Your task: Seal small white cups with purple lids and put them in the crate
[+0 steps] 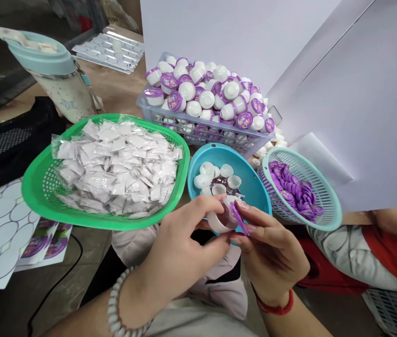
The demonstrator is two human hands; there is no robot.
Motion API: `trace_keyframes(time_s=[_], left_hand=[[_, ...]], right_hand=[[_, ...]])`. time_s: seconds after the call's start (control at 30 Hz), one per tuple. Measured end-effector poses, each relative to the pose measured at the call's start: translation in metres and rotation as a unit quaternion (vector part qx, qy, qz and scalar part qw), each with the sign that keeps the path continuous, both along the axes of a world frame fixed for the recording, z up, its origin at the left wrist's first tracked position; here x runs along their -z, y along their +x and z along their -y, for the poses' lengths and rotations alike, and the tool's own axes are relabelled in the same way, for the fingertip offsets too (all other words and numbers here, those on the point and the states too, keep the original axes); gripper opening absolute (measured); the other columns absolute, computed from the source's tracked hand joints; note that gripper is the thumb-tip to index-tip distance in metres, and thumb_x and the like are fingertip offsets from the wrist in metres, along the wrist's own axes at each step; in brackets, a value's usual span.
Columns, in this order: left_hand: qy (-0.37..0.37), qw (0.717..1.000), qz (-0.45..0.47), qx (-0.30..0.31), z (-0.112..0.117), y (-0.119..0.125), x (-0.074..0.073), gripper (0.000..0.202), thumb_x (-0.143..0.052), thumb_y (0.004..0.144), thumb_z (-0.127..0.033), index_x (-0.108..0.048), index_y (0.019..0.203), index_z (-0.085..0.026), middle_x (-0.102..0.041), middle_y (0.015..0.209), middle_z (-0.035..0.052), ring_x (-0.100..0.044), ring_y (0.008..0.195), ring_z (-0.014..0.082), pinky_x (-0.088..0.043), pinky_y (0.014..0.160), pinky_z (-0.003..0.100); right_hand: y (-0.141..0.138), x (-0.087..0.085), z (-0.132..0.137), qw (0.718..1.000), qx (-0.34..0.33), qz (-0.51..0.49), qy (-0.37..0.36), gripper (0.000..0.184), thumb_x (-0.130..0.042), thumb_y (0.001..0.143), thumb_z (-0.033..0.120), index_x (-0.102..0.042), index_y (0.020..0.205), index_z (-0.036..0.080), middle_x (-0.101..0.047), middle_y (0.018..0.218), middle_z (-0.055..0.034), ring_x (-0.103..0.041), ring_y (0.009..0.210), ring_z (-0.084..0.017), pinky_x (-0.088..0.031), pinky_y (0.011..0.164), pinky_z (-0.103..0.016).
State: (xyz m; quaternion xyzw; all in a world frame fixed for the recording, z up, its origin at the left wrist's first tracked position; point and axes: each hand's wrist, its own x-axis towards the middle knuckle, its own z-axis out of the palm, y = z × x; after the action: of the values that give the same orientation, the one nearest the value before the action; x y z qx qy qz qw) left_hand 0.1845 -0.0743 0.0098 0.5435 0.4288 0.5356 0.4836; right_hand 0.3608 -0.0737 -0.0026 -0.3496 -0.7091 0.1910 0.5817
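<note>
My left hand (180,248) grips a small white plastic cup (216,221) on its side, just above the near rim of a blue bowl (212,152). My right hand (268,248) pinches a thin purple lid (239,219), seen nearly edge-on, between thumb and forefinger, right at the cup's mouth. Several loose white cups (212,178) lie in the bowl. To the right, a teal mesh basket (319,173) holds a heap of purple lids. A green basket (44,206) piled with white sachets sits left of my hands.
A grey plastic crate (198,131) full of white cups with purple lids stands behind the bowl. A teal-lidded bottle (40,61), foil sheets (109,49) and printed sheets (2,234) surround the baskets. White boards rise behind. A seated person's knee (345,248) shows at right.
</note>
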Motion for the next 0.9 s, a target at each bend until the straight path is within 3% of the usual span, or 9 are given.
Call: trace_keyframes(time_s=[0.17,0.27,0.5,0.67,0.73,0.83,0.9], left_hand=[[0.043,0.994,-0.096,0.001,0.0,-0.011,-0.003,0.033,-0.079,0.08,-0.009,-0.071,0.103,-0.03,-0.081,0.129,0.0009,-0.079,0.105,0.0221,-0.062,0.095,0.033],[0.079,0.99,-0.118,-0.009,0.0,-0.015,-0.006,0.031,-0.079,0.078,-0.007,-0.071,0.1,-0.028,-0.08,0.129,0.0035,-0.077,0.11,0.0229,-0.061,0.096,0.032],[0.15,0.977,-0.14,-0.05,0.002,-0.019,-0.006,0.026,-0.079,0.079,-0.008,-0.071,0.096,-0.025,-0.077,0.107,0.0028,-0.075,0.099,0.0193,-0.061,0.089,0.027],[0.1,0.991,-0.087,-0.027,0.009,-0.021,-0.002,0.04,-0.083,0.082,-0.011,-0.064,0.112,-0.03,-0.076,0.1,-0.0049,-0.076,0.09,0.0142,-0.06,0.085,0.024],[0.082,0.994,-0.071,-0.019,0.012,-0.021,0.0,0.037,-0.084,0.085,-0.015,-0.064,0.111,-0.031,-0.076,0.1,-0.0054,-0.076,0.089,0.0139,-0.059,0.084,0.024],[0.053,0.998,-0.043,-0.01,0.012,-0.021,0.002,0.032,-0.086,0.087,-0.025,-0.065,0.111,-0.032,-0.075,0.099,-0.0031,-0.076,0.091,0.0163,-0.06,0.083,0.027],[0.033,0.999,-0.024,-0.011,0.012,-0.02,0.004,0.033,-0.088,0.086,-0.031,-0.066,0.112,-0.033,-0.072,0.098,-0.0015,-0.075,0.089,0.0177,-0.061,0.079,0.028]], right_hand=[[-0.009,-0.01,-0.002,0.995,-0.046,-0.039,-0.083,0.035,-0.082,0.086,0.004,-0.073,0.111,0.027,-0.081,0.126,-0.0081,-0.079,0.116,-0.03,-0.07,0.097,-0.05],[-0.01,-0.013,-0.004,0.993,-0.058,-0.048,-0.096,0.043,-0.083,0.086,0.004,-0.073,0.121,0.027,-0.081,0.126,-0.0075,-0.079,0.116,-0.028,-0.069,0.098,-0.046],[-0.009,-0.016,0.0,0.99,-0.054,0.037,-0.123,0.053,-0.081,0.091,0.012,-0.071,0.139,0.033,-0.08,0.128,-0.0058,-0.078,0.117,-0.027,-0.067,0.101,-0.042],[-0.009,-0.014,0.001,0.988,-0.083,0.052,-0.118,0.04,-0.07,0.101,0.02,-0.073,0.138,0.033,-0.08,0.127,-0.0062,-0.076,0.118,-0.027,-0.065,0.102,-0.042],[-0.008,-0.013,0.0,0.986,-0.101,0.063,-0.113,0.037,-0.066,0.104,0.028,-0.071,0.141,0.032,-0.079,0.128,-0.0085,-0.074,0.12,-0.028,-0.063,0.102,-0.045],[-0.005,-0.01,-0.005,0.984,-0.128,0.087,-0.086,0.051,-0.07,0.101,0.049,-0.066,0.148,0.03,-0.077,0.127,-0.0124,-0.074,0.117,-0.032,-0.064,0.098,-0.048],[-0.004,-0.009,-0.008,0.984,-0.129,0.109,-0.048,0.064,-0.078,0.093,0.054,-0.064,0.151,0.029,-0.077,0.126,-0.0138,-0.074,0.112,-0.032,-0.064,0.095,-0.049]])
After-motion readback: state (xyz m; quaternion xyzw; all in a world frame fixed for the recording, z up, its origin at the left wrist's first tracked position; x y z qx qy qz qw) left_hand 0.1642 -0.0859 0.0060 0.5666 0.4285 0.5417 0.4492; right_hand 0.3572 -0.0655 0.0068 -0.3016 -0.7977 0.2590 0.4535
